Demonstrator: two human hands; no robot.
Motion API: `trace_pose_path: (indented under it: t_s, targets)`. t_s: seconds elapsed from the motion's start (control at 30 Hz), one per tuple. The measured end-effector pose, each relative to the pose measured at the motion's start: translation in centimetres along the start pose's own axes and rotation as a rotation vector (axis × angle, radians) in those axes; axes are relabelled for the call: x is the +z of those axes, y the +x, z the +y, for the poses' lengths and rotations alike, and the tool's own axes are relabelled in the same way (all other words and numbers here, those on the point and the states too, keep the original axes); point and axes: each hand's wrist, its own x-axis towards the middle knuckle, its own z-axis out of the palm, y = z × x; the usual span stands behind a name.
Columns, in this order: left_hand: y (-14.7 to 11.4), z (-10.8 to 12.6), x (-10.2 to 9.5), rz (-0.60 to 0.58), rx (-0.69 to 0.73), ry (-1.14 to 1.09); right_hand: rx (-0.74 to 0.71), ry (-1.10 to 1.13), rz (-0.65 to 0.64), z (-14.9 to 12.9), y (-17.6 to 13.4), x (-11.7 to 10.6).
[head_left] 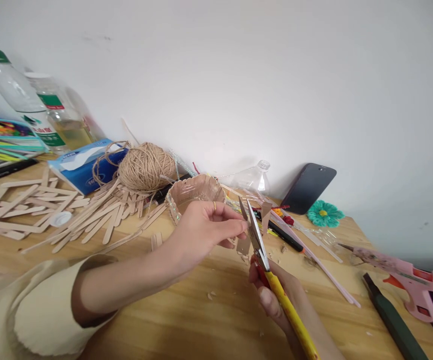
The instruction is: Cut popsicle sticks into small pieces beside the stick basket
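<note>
My right hand (271, 303) is wrapped around the handles of a pair of scissors (281, 297) with a long yellow handle. Its blades point up and away from me, slightly parted. My left hand (201, 225), a ring on one finger, pinches thumb and finger together right beside the blades; whatever is between them is too small to name. Just behind my left hand stands a round bowl (216, 187) with a scalloped wooden-looking edge and glittery trim, partly hidden by that hand. Small wood-coloured scraps (211, 295) lie on the table below.
Craft sticks (99, 215), a twine ball (146, 167), a tissue pack (88, 162) and bottles (38, 117) crowd the left. A cut bottle top (252, 177), phone (308, 187), teal flower (325, 214), pink glue gun (413, 280) and dark green-handled tool (392, 315) lie right.
</note>
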Motion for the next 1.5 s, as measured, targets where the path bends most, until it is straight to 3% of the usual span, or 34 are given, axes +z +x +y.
trace_pose_path:
  t_s: [0.8, 1.17, 1.5]
  targets:
    - [0.2, 0.2, -0.3, -0.008, -0.029, 0.008, 0.044, -0.021, -0.041, 0.1, 0.1, -0.3]
    - [0.2, 0.4, -0.1, 0.015, -0.044, 0.035, 0.106, 0.008, 0.033, -0.8, 0.0, 0.1]
    - [0.2, 0.3, -0.1, 0.006, -0.058, 0.023, 0.091, -0.029, -0.012, -0.7, 0.0, -0.1]
